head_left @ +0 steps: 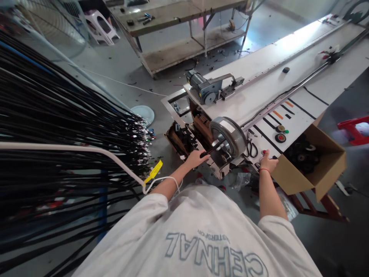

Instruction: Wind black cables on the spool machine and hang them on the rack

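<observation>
- Nearest the camera is the person's pale shirt (198, 215), with large outlined letters across the front.
- The left hand (198, 157) has its grip closed round a black cable (212, 148), just beside the large grey ring (221, 129) at the near end of the white bench (256, 90).
- The black cable runs through the ring and on along the bench.
- The right hand (268, 165) is at the bench edge, a fingertip at a red button (264, 152); its other fingers are partly hidden, so I cannot tell whether that grip is spread or pressed together.
- Between ring and right hand lie black-handled scissors (253, 150).
- Farther along the bench are tape rolls (280, 137), black strips and orange strips (278, 114).
- A motor (197, 80) stands on the bench behind the ring.
- Right of the right hand, a cardboard box (331, 163) holds dark rolls.
- At the left hangs a mass of black cables (63, 115), with a yellow tag (153, 172) on a pale tube (115, 156) in front.
</observation>
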Action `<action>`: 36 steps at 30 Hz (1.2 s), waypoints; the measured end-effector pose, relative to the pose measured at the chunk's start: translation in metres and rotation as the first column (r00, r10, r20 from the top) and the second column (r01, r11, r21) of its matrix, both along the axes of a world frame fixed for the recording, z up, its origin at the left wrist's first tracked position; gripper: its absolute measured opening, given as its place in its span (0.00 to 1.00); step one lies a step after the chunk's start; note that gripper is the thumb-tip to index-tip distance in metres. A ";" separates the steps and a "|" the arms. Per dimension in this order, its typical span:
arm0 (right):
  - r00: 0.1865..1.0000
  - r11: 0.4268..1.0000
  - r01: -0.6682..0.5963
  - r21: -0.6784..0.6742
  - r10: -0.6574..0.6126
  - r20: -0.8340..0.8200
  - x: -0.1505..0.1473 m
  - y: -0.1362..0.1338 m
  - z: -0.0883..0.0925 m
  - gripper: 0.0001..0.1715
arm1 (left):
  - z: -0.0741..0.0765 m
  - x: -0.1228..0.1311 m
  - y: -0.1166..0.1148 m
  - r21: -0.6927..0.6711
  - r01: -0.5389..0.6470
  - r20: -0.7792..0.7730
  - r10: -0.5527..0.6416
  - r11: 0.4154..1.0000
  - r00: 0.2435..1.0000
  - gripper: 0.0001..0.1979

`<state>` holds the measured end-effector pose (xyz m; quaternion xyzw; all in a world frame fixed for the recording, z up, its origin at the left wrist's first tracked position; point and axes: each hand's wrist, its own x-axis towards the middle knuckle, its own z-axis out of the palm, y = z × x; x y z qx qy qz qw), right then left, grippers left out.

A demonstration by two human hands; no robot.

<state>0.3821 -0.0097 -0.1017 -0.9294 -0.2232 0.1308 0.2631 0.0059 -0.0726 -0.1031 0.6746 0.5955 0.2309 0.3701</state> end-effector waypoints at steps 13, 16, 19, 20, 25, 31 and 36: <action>1.000 1.000 -0.012 0.005 0.012 0.003 0.000 0.000 0.004 0.38 | -0.011 -0.037 -0.043 -0.141 -0.017 0.135 0.037 0.990 0.990 0.22; 1.000 1.000 -0.019 0.000 0.019 0.007 -0.001 0.000 0.005 0.38 | -0.001 -0.027 -0.036 -0.149 -0.027 0.186 0.055 0.988 0.981 0.21; 1.000 1.000 -0.023 0.006 0.023 0.000 -0.002 0.000 0.005 0.38 | 0.005 -0.017 -0.024 -0.145 -0.005 0.207 0.035 0.989 0.978 0.19; 1.000 1.000 -0.022 0.011 0.022 -0.002 -0.002 0.000 0.006 0.38 | 0.006 -0.013 -0.021 -0.136 -0.003 0.206 0.032 0.991 0.978 0.18; 1.000 1.000 -0.026 0.007 0.026 0.001 -0.001 0.000 0.004 0.39 | 0.014 0.000 -0.005 -0.110 -0.038 0.221 0.061 0.993 0.973 0.16; 1.000 1.000 -0.021 0.000 0.021 0.009 0.002 -0.001 0.000 0.39 | 0.021 0.004 0.006 -0.049 -0.022 0.214 0.032 0.999 0.976 0.16; 1.000 1.000 -0.012 0.004 0.012 0.005 0.001 0.000 0.001 0.40 | 0.015 0.017 0.015 -0.171 -0.057 0.401 0.122 0.984 0.908 0.20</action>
